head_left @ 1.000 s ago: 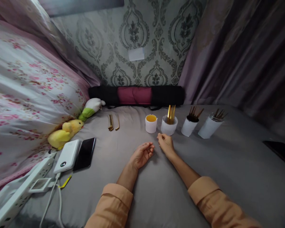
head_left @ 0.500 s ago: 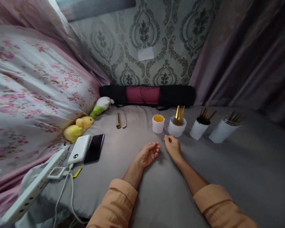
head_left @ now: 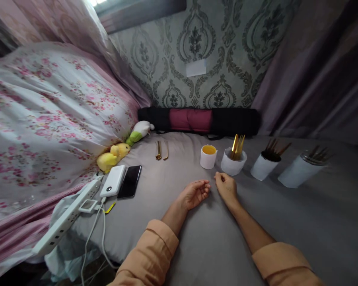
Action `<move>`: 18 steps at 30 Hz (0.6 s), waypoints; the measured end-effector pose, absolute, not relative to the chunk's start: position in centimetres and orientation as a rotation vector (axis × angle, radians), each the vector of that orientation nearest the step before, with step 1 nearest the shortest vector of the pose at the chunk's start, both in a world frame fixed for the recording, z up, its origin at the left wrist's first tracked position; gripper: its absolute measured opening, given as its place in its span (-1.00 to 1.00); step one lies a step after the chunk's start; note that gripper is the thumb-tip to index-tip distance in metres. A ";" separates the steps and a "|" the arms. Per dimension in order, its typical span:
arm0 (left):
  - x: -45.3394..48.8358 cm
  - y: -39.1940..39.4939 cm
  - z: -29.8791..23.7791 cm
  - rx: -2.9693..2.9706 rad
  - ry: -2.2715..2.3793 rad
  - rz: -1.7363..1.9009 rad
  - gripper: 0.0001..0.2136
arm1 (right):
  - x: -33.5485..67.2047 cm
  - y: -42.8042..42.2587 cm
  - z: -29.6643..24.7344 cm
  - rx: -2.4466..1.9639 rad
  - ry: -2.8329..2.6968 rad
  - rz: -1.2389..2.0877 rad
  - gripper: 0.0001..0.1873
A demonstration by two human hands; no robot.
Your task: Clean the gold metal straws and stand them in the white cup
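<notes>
My left hand [head_left: 193,194] rests palm up on the grey sheet [head_left: 286,222], fingers loosely curled, nothing in it. My right hand [head_left: 226,186] lies beside it, loosely curled and holding nothing, just in front of a white cup with gold utensils [head_left: 233,161]. A small white cup with a yellow inside [head_left: 208,156] stands left of that. Two more white cups with brown sticks [head_left: 264,165] [head_left: 300,170] stand further right. Loose gold utensils [head_left: 162,150] lie on the sheet to the far left of the cups.
A black and maroon roll [head_left: 198,120] lies against the patterned wall. A floral quilt [head_left: 47,119] piles up on the left, with yellow [head_left: 111,157] and green-white [head_left: 139,132] plush toys, a power bank [head_left: 112,181], a phone [head_left: 130,181] and a power strip [head_left: 65,220].
The view has swung to the left and slightly back; everything sits further right in the picture. Both hands stay resting in the same place on the sheet.
</notes>
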State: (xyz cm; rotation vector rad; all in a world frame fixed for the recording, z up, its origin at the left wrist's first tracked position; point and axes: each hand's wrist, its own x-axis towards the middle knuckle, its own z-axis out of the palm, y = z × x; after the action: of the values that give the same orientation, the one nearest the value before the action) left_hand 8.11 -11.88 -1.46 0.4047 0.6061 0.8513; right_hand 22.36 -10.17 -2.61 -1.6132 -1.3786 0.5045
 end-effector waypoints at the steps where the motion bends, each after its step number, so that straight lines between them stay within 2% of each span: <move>1: 8.1 -11.8 -1.4 0.402 0.616 0.847 -0.91 | 22.4 -10.2 -2.6 -1.614 -1.379 0.499 -0.56; 8: 8.1 -10.9 -0.7 0.429 0.757 0.798 -0.91 | 22.4 -10.2 -2.7 -1.622 -1.397 0.467 -0.56; 18: 5.7 -7.3 0.2 0.642 1.113 0.910 -0.99 | 22.3 -10.2 -2.9 -1.644 -1.423 0.440 -0.59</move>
State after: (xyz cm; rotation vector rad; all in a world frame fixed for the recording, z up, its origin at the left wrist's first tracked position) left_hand 5.66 -7.35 0.15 0.6423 1.1130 0.9104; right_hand 22.27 -10.23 -2.92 -1.6439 -1.4226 0.4403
